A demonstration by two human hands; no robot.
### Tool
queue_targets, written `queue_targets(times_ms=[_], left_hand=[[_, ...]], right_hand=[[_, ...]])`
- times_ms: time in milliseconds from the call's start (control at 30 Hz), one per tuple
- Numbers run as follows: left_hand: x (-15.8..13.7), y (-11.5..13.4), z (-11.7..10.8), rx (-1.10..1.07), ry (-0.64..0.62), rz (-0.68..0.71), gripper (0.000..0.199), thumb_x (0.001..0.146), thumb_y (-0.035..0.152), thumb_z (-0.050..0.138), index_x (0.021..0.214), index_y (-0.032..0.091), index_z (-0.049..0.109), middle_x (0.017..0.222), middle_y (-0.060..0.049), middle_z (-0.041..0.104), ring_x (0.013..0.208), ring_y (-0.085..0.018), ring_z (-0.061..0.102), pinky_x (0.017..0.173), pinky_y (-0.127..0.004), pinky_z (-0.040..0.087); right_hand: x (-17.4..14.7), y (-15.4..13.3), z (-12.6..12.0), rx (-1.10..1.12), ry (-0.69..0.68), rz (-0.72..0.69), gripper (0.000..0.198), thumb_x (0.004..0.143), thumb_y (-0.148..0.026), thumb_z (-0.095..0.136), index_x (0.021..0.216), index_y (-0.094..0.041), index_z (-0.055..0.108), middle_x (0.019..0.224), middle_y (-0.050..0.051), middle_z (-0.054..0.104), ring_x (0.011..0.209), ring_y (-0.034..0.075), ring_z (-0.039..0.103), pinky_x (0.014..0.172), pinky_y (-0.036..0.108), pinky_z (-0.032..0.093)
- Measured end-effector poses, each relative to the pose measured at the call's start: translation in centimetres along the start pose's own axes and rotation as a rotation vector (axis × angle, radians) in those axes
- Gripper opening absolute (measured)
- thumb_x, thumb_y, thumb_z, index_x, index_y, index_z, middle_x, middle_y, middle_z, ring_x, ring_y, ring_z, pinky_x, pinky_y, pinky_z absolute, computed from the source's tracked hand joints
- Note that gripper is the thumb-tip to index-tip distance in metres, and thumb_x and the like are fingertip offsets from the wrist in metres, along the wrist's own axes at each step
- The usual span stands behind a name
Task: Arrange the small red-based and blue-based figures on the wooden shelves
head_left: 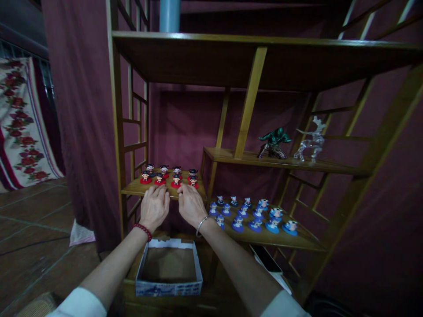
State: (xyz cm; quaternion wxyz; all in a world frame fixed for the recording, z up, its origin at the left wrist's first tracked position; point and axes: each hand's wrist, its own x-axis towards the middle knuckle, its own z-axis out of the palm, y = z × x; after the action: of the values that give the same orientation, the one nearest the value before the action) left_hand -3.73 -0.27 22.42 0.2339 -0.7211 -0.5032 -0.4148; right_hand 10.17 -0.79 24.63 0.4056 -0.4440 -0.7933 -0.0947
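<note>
Small figurines with black hair and red bases stand in two rows on the upper left shelf [132,187]. My left hand [154,207] rests at this shelf's front edge, fingers bent and closed together just below a front-row figurine [159,178]. Beside it, my right hand [192,204] has its fingers curled in close to another red-based figurine [176,179]. Fingertips of both hands are partly hidden, so I cannot make out what they grip. Below the hands sits an open cardboard box [168,288] with a printed front; its visible inside is bare brown.
Several blue and purple based figurines [255,224] stand on the lower right shelf [297,244]. Above them are a green dark figure [275,143] and a clear deer ornament [310,141]. A wooden post [250,103] divides the unit. A dark flat device [267,259] lies lower right.
</note>
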Motion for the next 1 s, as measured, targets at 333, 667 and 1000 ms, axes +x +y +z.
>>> queue_targets(times_ms=[333,667,1000], left_hand=[[-0.2,1.6,0.3,-0.159,-0.029,0.102,0.029,0.084,0.015,0.035,0.106,0.017,0.053,0.101,-0.007,0.064,0.094,-0.022,0.051,0.079,-0.037,0.039],[1.2,3.7,0.6,-0.253,-0.162,0.121,0.024,0.082,0.014,0.037,0.1,0.016,0.053,0.104,-0.007,0.062,0.097,-0.021,0.049,0.082,-0.036,0.036],[3.0,4.9,0.2,-0.114,-0.324,0.111,0.016,0.083,0.018,0.036,0.089,0.016,0.051,0.08,-0.008,0.062,0.089,-0.024,0.046,0.076,-0.035,0.036]], right_hand=[[-1.4,0.3,-0.6,-0.108,0.059,0.034,0.017,0.077,-0.007,0.04,0.085,-0.012,0.055,0.105,0.016,0.057,0.116,0.024,0.042,0.1,0.039,0.033],[-0.8,0.1,-1.9,-0.204,-0.126,0.151,0.023,0.075,-0.012,0.042,0.09,-0.006,0.058,0.089,0.016,0.063,0.103,0.024,0.051,0.105,0.042,0.02],[0.7,-0.1,-3.6,-0.245,-0.342,0.223,0.029,0.076,-0.009,0.041,0.095,-0.003,0.062,0.095,0.017,0.063,0.1,0.023,0.053,0.101,0.036,0.022]])
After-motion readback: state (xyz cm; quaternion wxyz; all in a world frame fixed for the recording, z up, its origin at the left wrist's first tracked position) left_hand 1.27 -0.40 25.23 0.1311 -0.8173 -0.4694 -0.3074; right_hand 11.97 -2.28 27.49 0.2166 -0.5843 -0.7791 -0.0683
